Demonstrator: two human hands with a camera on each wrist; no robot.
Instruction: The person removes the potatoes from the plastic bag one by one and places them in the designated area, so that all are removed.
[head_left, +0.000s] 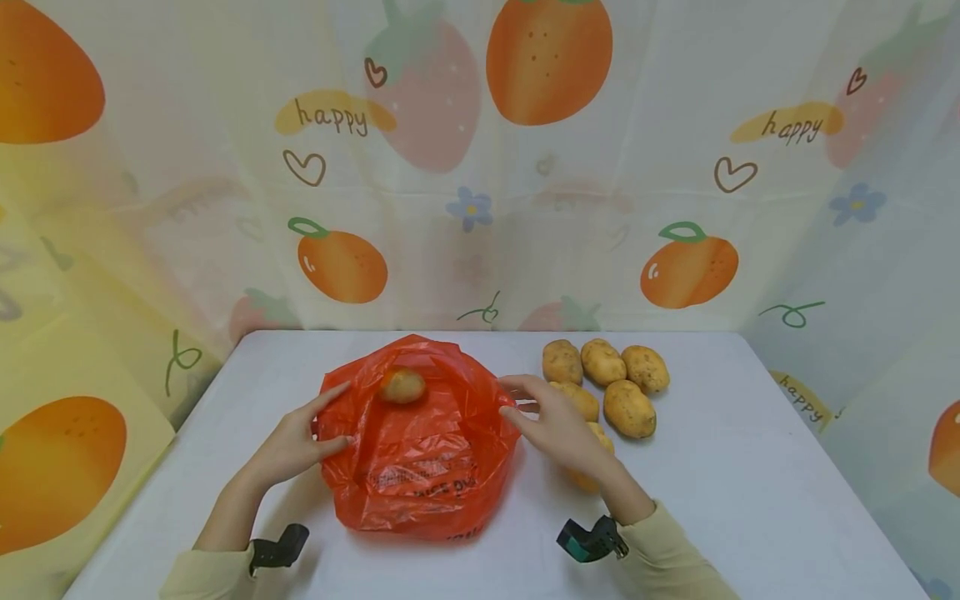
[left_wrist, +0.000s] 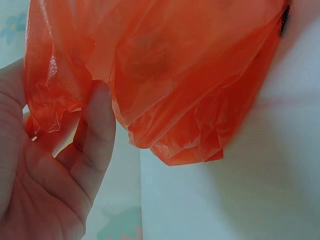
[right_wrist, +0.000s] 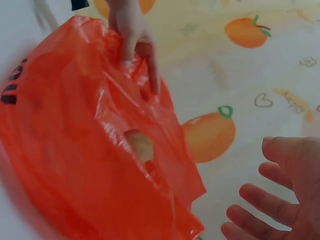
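Observation:
A red plastic bag point(head_left: 420, 467) stands with its mouth spread wide on the white table, black print on its front. One potato point(head_left: 403, 386) lies inside it, toward the back left. My left hand point(head_left: 296, 442) holds the bag's left rim, thumb on the near side; close up in the left wrist view, the thin film point(left_wrist: 165, 75) runs between thumb and fingers. By the right rim is my right hand point(head_left: 562, 425), its fingers spread; in the right wrist view they are apart from the bag point(right_wrist: 75, 140).
Several loose potatoes point(head_left: 630, 408) lie grouped right of the bag, some partly hidden behind the right hand and forearm. A fruit-print cloth point(head_left: 525, 250) hangs behind the white table point(head_left: 750, 500). Each wrist wears a dark camera mount point(head_left: 279, 547).

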